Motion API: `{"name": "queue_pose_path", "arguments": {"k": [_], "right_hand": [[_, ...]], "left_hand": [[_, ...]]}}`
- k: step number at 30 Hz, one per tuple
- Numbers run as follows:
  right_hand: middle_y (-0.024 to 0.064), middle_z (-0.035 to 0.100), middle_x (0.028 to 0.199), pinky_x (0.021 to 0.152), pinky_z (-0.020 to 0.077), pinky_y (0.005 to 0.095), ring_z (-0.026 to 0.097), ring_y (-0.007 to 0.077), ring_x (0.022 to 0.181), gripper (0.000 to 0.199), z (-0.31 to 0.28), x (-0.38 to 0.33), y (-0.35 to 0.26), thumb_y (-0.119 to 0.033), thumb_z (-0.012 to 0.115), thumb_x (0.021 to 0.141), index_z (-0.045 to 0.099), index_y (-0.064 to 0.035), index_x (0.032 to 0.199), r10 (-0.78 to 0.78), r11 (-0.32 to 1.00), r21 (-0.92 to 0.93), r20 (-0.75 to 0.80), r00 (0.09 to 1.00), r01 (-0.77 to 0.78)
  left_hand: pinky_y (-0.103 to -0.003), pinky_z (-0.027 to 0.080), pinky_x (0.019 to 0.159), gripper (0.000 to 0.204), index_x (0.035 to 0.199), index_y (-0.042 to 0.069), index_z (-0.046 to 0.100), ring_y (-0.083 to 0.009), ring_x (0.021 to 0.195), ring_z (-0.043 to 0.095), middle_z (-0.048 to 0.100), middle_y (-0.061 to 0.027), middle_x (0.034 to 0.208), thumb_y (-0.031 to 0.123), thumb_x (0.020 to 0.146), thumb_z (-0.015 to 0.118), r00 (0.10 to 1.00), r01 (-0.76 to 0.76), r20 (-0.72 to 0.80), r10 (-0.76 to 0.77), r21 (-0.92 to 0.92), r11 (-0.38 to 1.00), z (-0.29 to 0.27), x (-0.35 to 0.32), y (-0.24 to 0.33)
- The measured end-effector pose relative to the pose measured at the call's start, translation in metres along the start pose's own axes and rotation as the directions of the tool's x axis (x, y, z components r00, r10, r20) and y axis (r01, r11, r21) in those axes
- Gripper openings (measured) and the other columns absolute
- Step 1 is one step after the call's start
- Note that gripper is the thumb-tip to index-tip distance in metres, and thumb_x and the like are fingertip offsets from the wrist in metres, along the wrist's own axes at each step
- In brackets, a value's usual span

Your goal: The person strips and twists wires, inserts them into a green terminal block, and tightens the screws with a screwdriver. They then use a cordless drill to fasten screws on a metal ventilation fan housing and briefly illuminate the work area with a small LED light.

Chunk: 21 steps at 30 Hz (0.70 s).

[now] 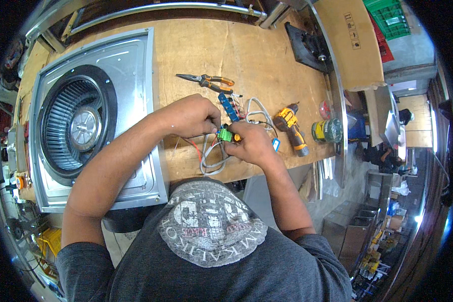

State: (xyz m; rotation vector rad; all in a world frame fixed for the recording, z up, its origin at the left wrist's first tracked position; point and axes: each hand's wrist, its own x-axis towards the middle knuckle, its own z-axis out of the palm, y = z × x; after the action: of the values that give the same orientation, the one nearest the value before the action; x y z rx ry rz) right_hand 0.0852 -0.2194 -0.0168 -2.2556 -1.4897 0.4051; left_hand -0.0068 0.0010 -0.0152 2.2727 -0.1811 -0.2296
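Note:
Both my hands meet over the wooden bench. My right hand is closed on a small green terminal block, with a small orange piece showing beside its fingers. My left hand is pinched against the block's left side, its fingertips at thin wires; exactly what they grip is too small to make out. A red wire and a looped grey cable hang below the block. Just beyond my hands lies a blue strip-shaped part, with more wires and white cable around it.
Long-nose pliers lie farther back. A yellow-black cordless drill and a greenish jar are on the right. A metal panel with a round blower fan fills the left. A cardboard box stands at the far right.

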Motion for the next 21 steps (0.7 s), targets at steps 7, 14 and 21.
{"name": "queue_pose_path", "arguments": {"k": [7, 14, 21], "right_hand": [[0.0190, 0.068, 0.089, 0.074, 0.0520, 0.0499, 0.066, 0.0387, 0.086, 0.034, -0.007, 0.006, -0.008, -0.032, 0.070, 0.077, 0.067, -0.0036, 0.096, -0.009, 0.998, -0.061, 0.083, 0.996, 0.014], [0.0195, 0.068, 0.092, 0.077, 0.0530, 0.0489, 0.067, 0.0389, 0.088, 0.036, -0.014, 0.013, -0.021, -0.030, 0.071, 0.075, 0.067, -0.0028, 0.098, 0.116, 0.990, -0.089, 0.126, 0.985, -0.106], [0.0170, 0.069, 0.104, 0.082, 0.0543, 0.0401, 0.068, 0.0263, 0.090, 0.024, -0.057, 0.010, -0.018, -0.012, 0.062, 0.092, 0.056, -0.0008, 0.113, 0.114, 0.813, 0.580, -0.239, 0.964, 0.047]], "left_hand": [[-0.038, 0.055, 0.071, 0.036, 0.106, 0.006, 0.073, -0.0265, 0.077, 0.070, 0.072, -0.0144, 0.084, 0.020, 0.074, 0.081, 0.994, 0.107, 0.013, -0.106, -0.086, 0.991, 0.001, -0.002, 0.010], [-0.042, 0.055, 0.075, 0.038, 0.102, 0.004, 0.074, -0.0335, 0.083, 0.069, 0.071, -0.0169, 0.089, 0.023, 0.070, 0.082, 0.999, -0.013, -0.037, 0.021, 0.198, 0.980, 0.010, 0.000, 0.010], [-0.042, 0.054, 0.075, 0.034, 0.096, 0.004, 0.074, -0.0347, 0.081, 0.069, 0.071, -0.0174, 0.088, 0.024, 0.070, 0.082, 0.997, 0.034, -0.071, -0.025, 0.129, 0.991, 0.004, -0.002, 0.006]]}}
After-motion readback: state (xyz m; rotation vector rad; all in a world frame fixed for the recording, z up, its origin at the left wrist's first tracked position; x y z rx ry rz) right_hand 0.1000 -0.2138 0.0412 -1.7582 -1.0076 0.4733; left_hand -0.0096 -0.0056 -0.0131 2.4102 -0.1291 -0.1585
